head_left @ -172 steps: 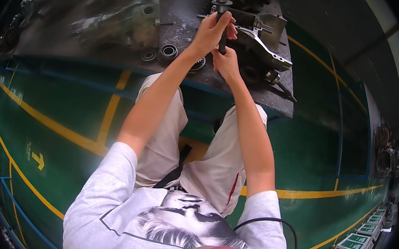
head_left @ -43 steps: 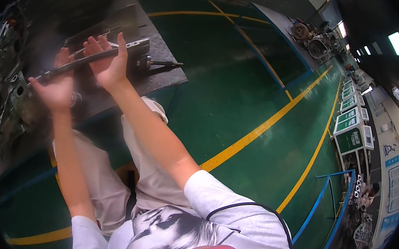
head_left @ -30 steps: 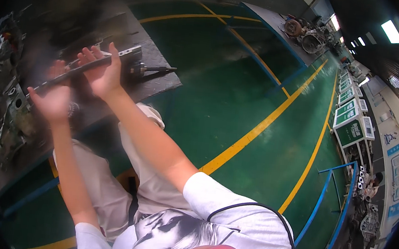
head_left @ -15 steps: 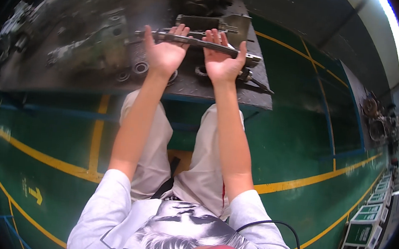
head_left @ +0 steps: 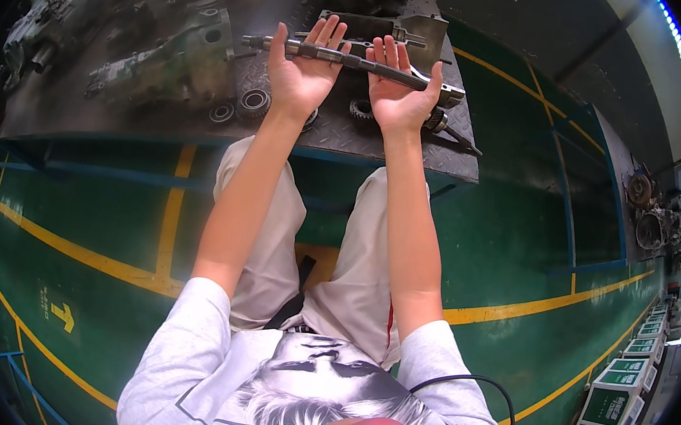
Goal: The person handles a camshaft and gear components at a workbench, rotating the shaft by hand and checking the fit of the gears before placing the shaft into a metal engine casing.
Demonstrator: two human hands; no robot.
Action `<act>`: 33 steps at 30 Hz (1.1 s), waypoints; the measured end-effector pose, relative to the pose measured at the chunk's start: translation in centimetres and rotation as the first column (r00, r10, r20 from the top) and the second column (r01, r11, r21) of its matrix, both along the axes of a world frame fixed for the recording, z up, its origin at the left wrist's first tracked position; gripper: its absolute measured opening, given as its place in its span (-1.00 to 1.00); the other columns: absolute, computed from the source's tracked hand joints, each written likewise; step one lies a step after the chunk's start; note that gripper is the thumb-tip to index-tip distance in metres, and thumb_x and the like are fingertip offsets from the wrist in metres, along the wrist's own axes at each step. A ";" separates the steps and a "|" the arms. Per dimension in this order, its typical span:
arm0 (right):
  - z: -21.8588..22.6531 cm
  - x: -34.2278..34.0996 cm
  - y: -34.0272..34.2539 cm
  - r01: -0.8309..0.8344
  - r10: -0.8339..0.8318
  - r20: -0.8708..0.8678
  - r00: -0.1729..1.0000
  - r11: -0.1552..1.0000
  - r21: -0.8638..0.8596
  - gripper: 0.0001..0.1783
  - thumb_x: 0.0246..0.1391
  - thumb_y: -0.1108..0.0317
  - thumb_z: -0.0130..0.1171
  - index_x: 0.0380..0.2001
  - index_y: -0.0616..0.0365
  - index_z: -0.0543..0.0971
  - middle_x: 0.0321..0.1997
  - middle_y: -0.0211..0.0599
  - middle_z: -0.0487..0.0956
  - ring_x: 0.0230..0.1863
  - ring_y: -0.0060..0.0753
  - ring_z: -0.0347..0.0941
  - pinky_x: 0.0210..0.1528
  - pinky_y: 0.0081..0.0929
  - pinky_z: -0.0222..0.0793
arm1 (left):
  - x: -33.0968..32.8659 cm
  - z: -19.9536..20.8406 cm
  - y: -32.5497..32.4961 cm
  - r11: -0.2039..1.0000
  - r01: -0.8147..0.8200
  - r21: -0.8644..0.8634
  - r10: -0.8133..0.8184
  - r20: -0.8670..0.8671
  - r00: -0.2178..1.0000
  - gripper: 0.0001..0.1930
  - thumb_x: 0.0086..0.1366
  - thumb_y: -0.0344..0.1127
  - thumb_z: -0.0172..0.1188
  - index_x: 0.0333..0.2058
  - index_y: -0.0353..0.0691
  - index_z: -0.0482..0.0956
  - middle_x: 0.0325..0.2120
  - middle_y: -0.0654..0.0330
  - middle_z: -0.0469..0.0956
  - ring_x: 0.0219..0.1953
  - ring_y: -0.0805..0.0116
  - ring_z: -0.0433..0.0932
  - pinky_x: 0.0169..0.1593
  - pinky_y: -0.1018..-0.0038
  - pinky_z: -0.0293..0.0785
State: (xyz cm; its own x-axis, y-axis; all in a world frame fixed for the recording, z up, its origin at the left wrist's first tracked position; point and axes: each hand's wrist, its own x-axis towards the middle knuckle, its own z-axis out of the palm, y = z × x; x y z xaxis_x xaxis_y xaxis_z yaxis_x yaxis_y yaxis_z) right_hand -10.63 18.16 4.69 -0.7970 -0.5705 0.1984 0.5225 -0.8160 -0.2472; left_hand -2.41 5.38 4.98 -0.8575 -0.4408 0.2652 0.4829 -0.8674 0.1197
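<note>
Palms: The left hand [head_left: 300, 84] and right hand [head_left: 400, 105] lay upturned, fingers extended, cradling a shaft [head_left: 353, 61] without gripping it.
Danger: With no fingers curled over it, an uneven tilt could have set the shaft rolling off.
Fall: A drop could have knocked the gear [head_left: 359, 110] at six o'clock or the bearing [head_left: 263, 109] at eight.
Shaft: Slim, stepped, dark grey metal, seemingly ridged toward its three o'clock end, it lay over the bench [head_left: 436, 158] at twelve o'clock.
</note>
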 end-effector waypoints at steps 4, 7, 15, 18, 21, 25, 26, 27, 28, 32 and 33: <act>0.0 -0.1 -0.1 0.000 0.000 0.014 1.000 1.000 -0.009 -0.27 -0.01 -0.21 0.10 -0.10 0.32 0.42 0.03 0.03 0.49 0.15 -0.01 0.36 0.32 -0.11 0.14 | -0.1 0.1 0.1 1.000 -0.024 -0.018 0.023 -0.009 1.000 -0.31 0.17 0.03 0.18 0.07 -0.43 0.26 0.15 -0.11 0.30 0.26 0.02 0.22 0.34 0.07 0.04; 0.2 0.0 0.0 0.013 -0.013 0.017 1.000 1.000 0.000 -0.27 -0.01 -0.21 0.11 -0.10 0.33 0.42 0.02 0.03 0.49 0.14 -0.01 0.37 0.31 -0.11 0.17 | -0.1 0.2 0.2 0.999 -0.037 -0.039 0.036 -0.010 0.999 -0.35 0.18 0.00 0.18 0.06 -0.43 0.27 0.15 -0.12 0.30 0.26 0.01 0.20 0.35 0.07 0.03; 0.1 0.1 0.0 0.034 -0.034 0.027 0.999 0.999 0.017 -0.27 -0.01 -0.21 0.11 -0.11 0.33 0.43 0.01 0.02 0.51 0.13 -0.02 0.39 0.30 -0.11 0.19 | -0.3 -0.3 0.0 1.000 -0.020 -0.023 0.020 0.009 1.000 -0.35 0.13 -0.07 0.26 0.05 -0.35 0.21 0.06 -0.10 0.35 0.18 0.04 0.30 0.32 0.11 0.10; 0.0 0.1 -0.1 0.037 -0.038 0.036 0.999 0.999 0.034 -0.28 -0.01 -0.20 0.11 -0.12 0.33 0.44 0.01 0.02 0.51 0.12 -0.02 0.39 0.30 -0.12 0.19 | -0.4 -0.5 -0.1 1.000 -0.024 -0.004 0.024 0.026 0.999 -0.30 0.11 -0.08 0.28 0.07 -0.36 0.16 0.07 -0.11 0.33 0.18 0.03 0.29 0.32 0.11 0.09; 0.0 0.1 -0.2 0.045 -0.047 0.032 0.998 0.998 0.045 -0.28 -0.01 -0.21 0.11 -0.12 0.32 0.44 0.01 0.02 0.51 0.12 -0.02 0.40 0.29 -0.12 0.19 | -0.4 -0.5 -0.1 1.000 -0.028 -0.002 0.028 0.031 0.999 -0.25 0.11 -0.09 0.29 0.11 -0.36 0.10 0.08 -0.12 0.31 0.18 0.03 0.28 0.32 0.12 0.08; -0.1 -0.1 -0.1 0.046 -0.048 0.035 0.998 0.997 0.054 -0.29 -0.01 -0.21 0.10 -0.13 0.30 0.44 0.00 0.00 0.52 0.12 -0.03 0.40 0.30 -0.12 0.18 | -0.5 -0.6 -0.2 1.000 -0.018 0.004 0.018 0.038 0.999 -0.21 0.10 -0.09 0.30 0.13 -0.38 0.07 0.09 -0.11 0.29 0.19 0.03 0.27 0.32 0.11 0.08; -0.2 -0.2 -0.2 0.040 -0.042 0.036 0.998 0.998 0.053 -0.29 -0.01 -0.21 0.10 -0.12 0.29 0.44 0.00 -0.01 0.52 0.12 -0.03 0.39 0.30 -0.12 0.17 | -0.4 -0.7 -0.2 1.000 -0.015 0.007 0.015 0.044 0.999 -0.20 0.10 -0.09 0.30 0.15 -0.38 0.05 0.09 -0.10 0.28 0.19 0.03 0.27 0.32 0.11 0.08; -0.2 -0.2 -0.2 0.040 -0.042 0.037 0.998 0.998 0.053 -0.29 -0.01 -0.21 0.10 -0.12 0.29 0.44 0.00 -0.01 0.52 0.12 -0.03 0.39 0.30 -0.12 0.17 | -0.4 -0.7 -0.2 1.000 -0.012 0.011 0.011 0.049 0.999 -0.18 0.10 -0.09 0.30 0.16 -0.39 0.04 0.10 -0.09 0.27 0.20 0.03 0.26 0.32 0.12 0.09; -0.2 -0.2 -0.2 0.033 -0.035 0.028 0.999 0.998 0.052 -0.32 -0.02 -0.23 0.11 -0.17 0.26 0.46 -0.02 -0.01 0.52 0.10 -0.03 0.41 0.27 -0.13 0.21 | -0.4 -0.7 -0.2 1.000 -0.012 0.011 0.012 0.050 0.999 -0.18 0.10 -0.09 0.30 0.16 -0.39 0.04 0.10 -0.09 0.27 0.20 0.03 0.26 0.32 0.12 0.09; -0.2 -0.1 0.0 0.023 -0.023 -0.006 1.000 0.999 0.048 -0.30 -0.01 -0.21 0.09 -0.14 0.29 0.46 0.02 -0.01 0.50 0.14 -0.03 0.38 0.31 -0.10 0.13 | -0.5 -0.9 -0.3 1.000 -0.028 -0.015 0.029 0.040 0.999 -0.13 0.10 -0.07 0.29 0.20 -0.39 -0.02 0.11 -0.08 0.25 0.21 0.06 0.24 0.30 0.13 0.10; -0.2 -0.1 0.0 0.022 -0.022 -0.005 1.000 0.999 0.048 -0.30 -0.01 -0.21 0.09 -0.14 0.29 0.46 0.02 -0.01 0.50 0.14 -0.03 0.38 0.31 -0.10 0.13 | -0.5 -0.9 -0.3 0.999 -0.025 -0.019 0.026 0.040 0.999 -0.11 0.10 -0.07 0.29 0.22 -0.39 -0.04 0.13 -0.08 0.23 0.23 0.07 0.22 0.30 0.14 0.10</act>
